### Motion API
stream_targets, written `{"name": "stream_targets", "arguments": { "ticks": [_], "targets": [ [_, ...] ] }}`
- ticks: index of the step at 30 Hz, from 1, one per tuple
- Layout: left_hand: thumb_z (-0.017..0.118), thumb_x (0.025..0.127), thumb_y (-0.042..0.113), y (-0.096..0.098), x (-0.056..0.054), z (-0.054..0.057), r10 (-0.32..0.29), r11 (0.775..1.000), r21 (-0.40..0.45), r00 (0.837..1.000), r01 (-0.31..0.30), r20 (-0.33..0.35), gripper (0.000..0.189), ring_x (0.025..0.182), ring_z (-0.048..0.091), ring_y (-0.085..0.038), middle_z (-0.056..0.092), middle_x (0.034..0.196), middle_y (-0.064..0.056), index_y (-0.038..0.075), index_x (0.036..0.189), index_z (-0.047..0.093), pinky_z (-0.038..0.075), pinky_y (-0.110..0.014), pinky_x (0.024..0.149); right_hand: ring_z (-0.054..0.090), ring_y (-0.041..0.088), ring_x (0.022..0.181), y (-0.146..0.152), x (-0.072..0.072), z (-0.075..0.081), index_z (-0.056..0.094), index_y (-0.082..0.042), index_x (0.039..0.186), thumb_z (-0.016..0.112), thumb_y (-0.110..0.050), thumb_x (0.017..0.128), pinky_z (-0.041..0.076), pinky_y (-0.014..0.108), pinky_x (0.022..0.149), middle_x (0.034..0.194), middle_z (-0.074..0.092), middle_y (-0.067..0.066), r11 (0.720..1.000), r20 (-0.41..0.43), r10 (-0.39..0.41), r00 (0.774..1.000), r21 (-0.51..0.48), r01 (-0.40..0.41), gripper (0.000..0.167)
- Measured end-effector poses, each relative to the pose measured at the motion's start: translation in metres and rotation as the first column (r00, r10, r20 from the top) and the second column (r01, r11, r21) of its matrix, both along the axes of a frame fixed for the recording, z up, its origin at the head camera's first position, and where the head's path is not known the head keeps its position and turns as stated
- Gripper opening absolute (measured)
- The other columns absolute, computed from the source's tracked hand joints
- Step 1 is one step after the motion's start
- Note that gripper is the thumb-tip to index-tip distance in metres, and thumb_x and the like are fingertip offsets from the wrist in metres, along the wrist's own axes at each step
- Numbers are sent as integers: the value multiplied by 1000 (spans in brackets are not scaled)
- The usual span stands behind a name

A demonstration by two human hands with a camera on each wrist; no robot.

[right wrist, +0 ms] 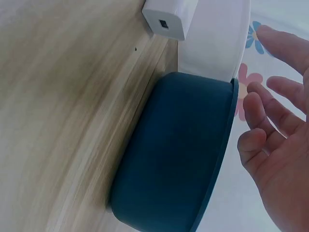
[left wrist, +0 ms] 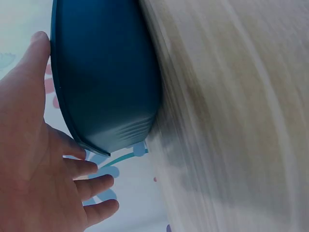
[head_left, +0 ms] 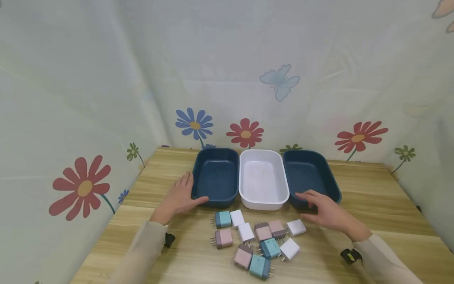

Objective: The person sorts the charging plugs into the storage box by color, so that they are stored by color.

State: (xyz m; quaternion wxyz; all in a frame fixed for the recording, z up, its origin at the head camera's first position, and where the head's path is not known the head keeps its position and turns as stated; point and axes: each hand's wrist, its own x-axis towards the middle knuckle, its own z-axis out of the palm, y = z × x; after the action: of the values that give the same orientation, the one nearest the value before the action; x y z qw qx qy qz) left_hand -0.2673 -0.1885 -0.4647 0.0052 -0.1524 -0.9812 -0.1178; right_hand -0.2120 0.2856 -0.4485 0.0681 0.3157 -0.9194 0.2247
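Note:
Three shallow bins stand side by side: a dark blue bin (head_left: 216, 177) on the left, a white bin (head_left: 264, 179) in the middle and another dark blue bin (head_left: 306, 173) on the right. At the left bin's near outer corner is my left hand (head_left: 179, 198), its fingers extended and its thumb at the rim. My right hand (head_left: 326, 213) hovers by the right bin's near edge, fingers loosely bent around nothing. Several plug-in chargers lie before the bins, among them a blue charger (head_left: 223, 219), a pink charger (head_left: 243, 256) and a white charger (head_left: 296, 227) nearest my right hand.
The bins and chargers are on a wood-grain table (head_left: 369, 197). Behind and beside it hangs a pale curtain (head_left: 220, 71) printed with flowers and butterflies. Some chargers touch each other, and their metal prongs point various ways.

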Motion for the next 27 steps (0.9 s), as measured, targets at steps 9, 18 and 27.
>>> {"name": "stream_targets", "arguments": {
  "ticks": [9,18,27],
  "targets": [
    [44,79,77,0,1,0,27,999,15,997,-28,78,115,137,18,-43,10,152,-27,-9,147,11,20,-56,108,51,2,69,-2,11,4,61,-2,123,79,-20,77,44,20,57,107,62,5,997,96,57,994,43,-62,53],
    [45,80,76,1,-2,0,4,1000,25,995,-6,101,112,138,19,-40,12,153,-24,-6,148,10,23,-55,107,54,0,70,0,17,-6,60,-1,123,77,-23,78,46,22,61,110,60,6,986,191,96,977,119,-120,52],
    [44,79,78,-1,-3,-1,-18,999,45,993,13,121,115,139,17,-39,8,154,-24,-6,148,9,24,-54,107,55,4,81,-3,13,-17,62,-6,119,76,-22,79,50,24,68,108,60,1,972,207,134,969,164,-169,45]
  ]
}}
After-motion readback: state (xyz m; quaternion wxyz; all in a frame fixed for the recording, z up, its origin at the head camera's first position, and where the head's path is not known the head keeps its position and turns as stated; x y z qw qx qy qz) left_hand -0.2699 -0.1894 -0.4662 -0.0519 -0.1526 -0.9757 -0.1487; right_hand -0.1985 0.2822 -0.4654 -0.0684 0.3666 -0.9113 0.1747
